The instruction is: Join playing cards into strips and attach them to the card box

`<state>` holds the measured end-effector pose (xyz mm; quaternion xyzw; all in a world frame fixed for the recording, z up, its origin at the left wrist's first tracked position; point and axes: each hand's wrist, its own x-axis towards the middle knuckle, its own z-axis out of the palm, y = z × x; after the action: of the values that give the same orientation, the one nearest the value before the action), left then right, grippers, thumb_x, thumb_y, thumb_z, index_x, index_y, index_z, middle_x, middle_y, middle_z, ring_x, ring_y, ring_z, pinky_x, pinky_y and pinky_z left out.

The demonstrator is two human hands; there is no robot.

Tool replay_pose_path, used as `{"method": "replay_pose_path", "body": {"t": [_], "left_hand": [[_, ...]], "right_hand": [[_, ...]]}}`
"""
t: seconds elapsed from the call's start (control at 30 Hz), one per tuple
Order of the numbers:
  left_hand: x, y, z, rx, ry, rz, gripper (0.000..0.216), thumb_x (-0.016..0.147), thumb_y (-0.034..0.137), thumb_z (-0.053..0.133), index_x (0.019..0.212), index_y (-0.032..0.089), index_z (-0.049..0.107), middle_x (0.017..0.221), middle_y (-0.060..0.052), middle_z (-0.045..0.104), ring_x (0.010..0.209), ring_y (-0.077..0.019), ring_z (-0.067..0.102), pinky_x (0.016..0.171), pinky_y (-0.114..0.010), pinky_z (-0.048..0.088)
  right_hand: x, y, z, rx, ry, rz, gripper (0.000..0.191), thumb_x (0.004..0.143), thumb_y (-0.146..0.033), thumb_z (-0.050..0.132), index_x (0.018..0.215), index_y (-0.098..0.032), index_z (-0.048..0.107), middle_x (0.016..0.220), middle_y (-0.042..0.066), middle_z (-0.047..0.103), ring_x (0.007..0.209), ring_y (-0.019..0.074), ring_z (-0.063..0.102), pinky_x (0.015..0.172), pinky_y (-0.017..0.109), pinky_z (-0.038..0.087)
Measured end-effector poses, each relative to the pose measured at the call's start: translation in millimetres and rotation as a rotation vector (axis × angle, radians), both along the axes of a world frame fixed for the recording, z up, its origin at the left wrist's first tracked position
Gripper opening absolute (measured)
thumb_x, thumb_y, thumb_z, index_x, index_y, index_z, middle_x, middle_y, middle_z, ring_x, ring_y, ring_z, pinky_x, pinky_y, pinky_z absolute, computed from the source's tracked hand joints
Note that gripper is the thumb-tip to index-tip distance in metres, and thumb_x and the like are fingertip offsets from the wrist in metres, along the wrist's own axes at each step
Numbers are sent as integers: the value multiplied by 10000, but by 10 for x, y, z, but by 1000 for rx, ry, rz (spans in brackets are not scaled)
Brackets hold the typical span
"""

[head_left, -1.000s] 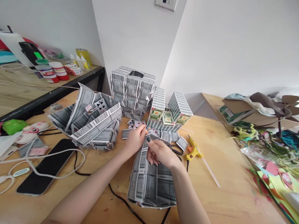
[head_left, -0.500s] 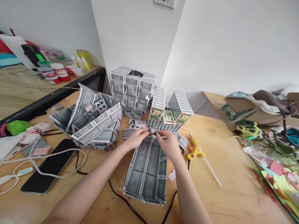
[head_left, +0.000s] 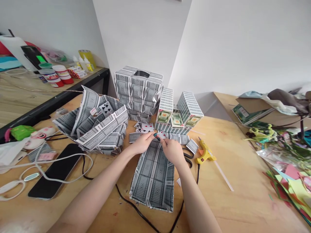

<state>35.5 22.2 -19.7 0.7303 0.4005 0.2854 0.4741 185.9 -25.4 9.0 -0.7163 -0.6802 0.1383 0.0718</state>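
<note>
My left hand (head_left: 143, 143) and my right hand (head_left: 173, 150) meet at the far end of a long shallow tray (head_left: 152, 176) built from grey-backed playing cards. Their fingertips pinch close together on a playing card (head_left: 161, 134) that shows red pips; the fingers partly hide it. Just beyond lie face-up playing cards (head_left: 145, 127) and a row of face-down cards. A yellow glue gun (head_left: 205, 153) with a clear glue stick rests to the right of my right hand.
A large basket-like piece made of cards (head_left: 104, 129) stands left, a card-built box (head_left: 138, 87) behind. Stacked card packs (head_left: 166, 103) stand at the back. A phone (head_left: 54, 174) and white cables lie left; a black cord (head_left: 136, 207) runs in front. Paper scraps (head_left: 291, 184) lie right.
My fingertips have drawn closer together, and my right hand has shifted slightly left and down. More of the red-pipped card shows beyond the fingers. The view has moved slightly.
</note>
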Motion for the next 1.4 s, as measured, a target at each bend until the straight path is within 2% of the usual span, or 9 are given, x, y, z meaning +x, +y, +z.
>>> {"method": "replay_pose_path", "body": {"t": [0.17,0.3,0.43,0.57,0.7,0.93,1.2,1.3,1.4], "left_hand": [[18,25,-63,-52,-80,47,413,889,408,274,1076,157,543,1052,-70,627,1021,-162,552,966,-308,357],[-55,-10,-10,-144,-128,112,491,892,428,208,1109,129,532,1047,-104,640,1022,-174,567,934,-314,391],[-236,-190,129,-112,98,104,434,799,357,472,1205,203,494,1223,-87,557,1076,-216,542,876,-305,425],[-312,-364,240,71,349,55,336,844,222,347,1090,176,571,1101,-113,624,1031,-236,563,871,-331,407],[-279,-390,273,122,400,49,310,849,193,340,1026,176,594,982,-118,663,942,-229,598,794,-294,425],[-275,-330,241,133,410,62,259,824,174,380,918,184,621,888,-105,674,868,-221,612,727,-271,424],[-259,-323,158,169,624,25,240,845,169,324,858,157,563,795,-140,654,776,-238,623,644,-297,400],[-236,-329,187,173,672,1,252,849,190,311,826,154,559,767,-150,651,752,-256,623,621,-314,400],[-196,-352,275,176,641,-5,315,874,262,287,769,159,565,797,-151,656,777,-265,620,620,-319,403]], "right_hand": [[-10,-9,-13,7,19,-29,479,912,-407,276,807,-173,681,750,138,681,720,224,625,603,284,367],[-41,-61,0,-5,33,-58,499,915,-414,259,794,-170,678,756,150,680,721,225,631,619,293,385],[-57,-161,34,-28,19,-85,482,913,-386,267,812,-157,679,750,153,678,715,233,633,606,294,400],[-35,-222,73,25,197,50,360,889,-304,342,947,-165,669,811,108,690,732,201,633,649,272,426],[-13,-167,80,81,385,188,347,842,-187,413,1147,-202,578,982,54,679,853,165,622,749,236,428],[-25,-33,83,31,246,251,297,850,-155,394,1050,-173,612,939,74,681,862,172,615,743,232,404],[-149,37,151,-15,-40,303,269,863,-164,345,953,-155,599,861,112,671,811,202,615,673,253,368],[-166,24,143,-5,-92,283,269,875,-189,330,900,-152,595,806,114,666,764,203,619,630,256,353],[-144,-26,114,9,-62,237,284,888,-207,313,966,-167,583,803,98,666,748,193,620,615,249,347]]}}
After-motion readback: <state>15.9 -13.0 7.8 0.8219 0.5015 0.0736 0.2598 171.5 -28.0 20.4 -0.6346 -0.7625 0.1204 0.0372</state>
